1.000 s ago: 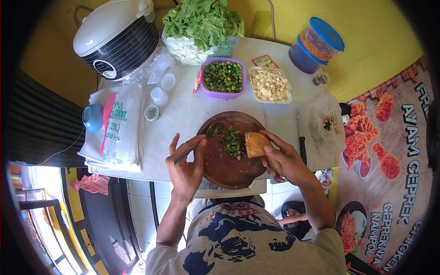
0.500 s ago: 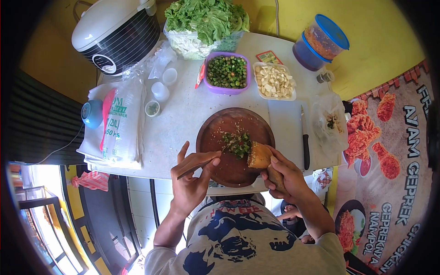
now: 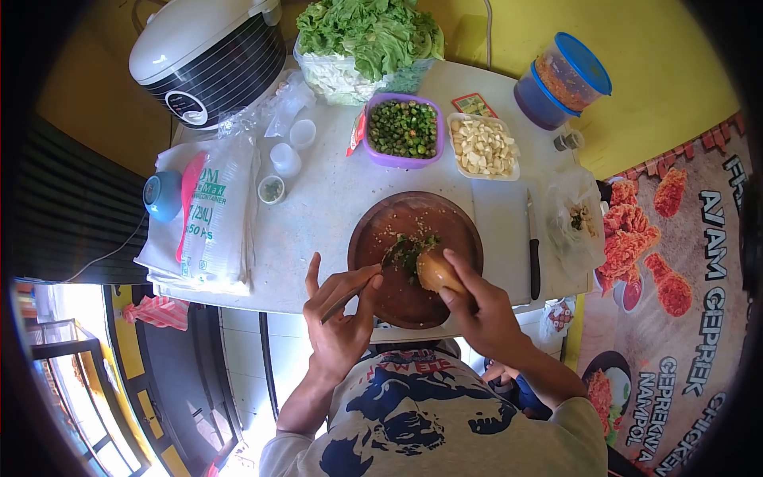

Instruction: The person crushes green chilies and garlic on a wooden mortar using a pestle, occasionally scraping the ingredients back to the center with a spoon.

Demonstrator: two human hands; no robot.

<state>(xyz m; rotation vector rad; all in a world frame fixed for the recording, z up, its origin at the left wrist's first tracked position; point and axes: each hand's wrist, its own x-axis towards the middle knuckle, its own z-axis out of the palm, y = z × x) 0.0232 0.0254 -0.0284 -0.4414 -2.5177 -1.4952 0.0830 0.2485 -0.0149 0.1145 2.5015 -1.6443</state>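
Observation:
A round brown mortar (image 3: 373,230) stands near the table's front edge, holding crushed green chilies (image 3: 425,241) and pale bits. My right hand (image 3: 489,318) is closed round a wooden pestle (image 3: 435,272), whose broad end rests on the chilies. Between the thumb and fingers of my left hand (image 3: 340,322) is a thin wooden spoon (image 3: 350,296). Its far end reaches into the mortar beside the pestle and is partly hard to make out.
Behind the mortar stand a purple tub of cut green chilies (image 3: 404,163) and a tray of garlic pieces (image 3: 485,151). A knife (image 3: 534,266) lies to the right. Plastic bags (image 3: 214,246), small cups (image 3: 284,159) and a rice cooker (image 3: 214,71) occupy the left.
My right hand has tilted the pestle and brought its end leftward onto the chilies. My left hand has shifted slightly right, with the spoon steeper. The view has shifted slightly.

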